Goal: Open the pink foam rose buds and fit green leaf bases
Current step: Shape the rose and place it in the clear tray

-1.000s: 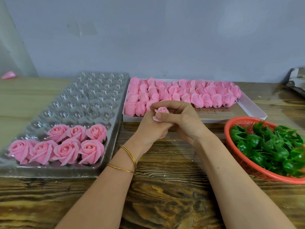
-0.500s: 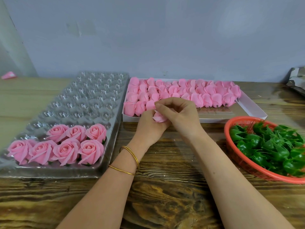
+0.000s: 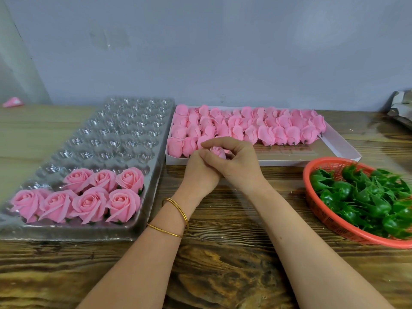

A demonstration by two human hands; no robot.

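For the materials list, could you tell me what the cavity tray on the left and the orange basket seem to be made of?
The cavity tray looks like thin clear moulded plastic, glossy: highlights glint in each cup. The orange basket looks like rigid plastic mesh: a fine lattice shows in its wall.

Rose bud [image 3: 218,151] I held: plain soft pink.
Closed buds [image 3: 267,130]: the same pink, with dark stubs at their bases.
Box [image 3: 343,146]: white.
Opened roses [image 3: 89,204]: pink, with dark green showing underneath.
Tray [image 3: 124,130]: clear plastic that looked silvery with glare, patterned in rows of round cups.
Leaf bases [image 3: 365,197]: glossy deep green.
Basket [image 3: 316,210]: orange-red, with a fine mesh pattern.
Bangles [image 3: 178,210] I wore: gold.
Table [image 3: 223,275]: dark brown wood with bold streaked grain; it was paler tan on my left.
Wall [image 3: 223,52]: flat grey-blue.
Scrap [image 3: 12,102] at far left: pink.
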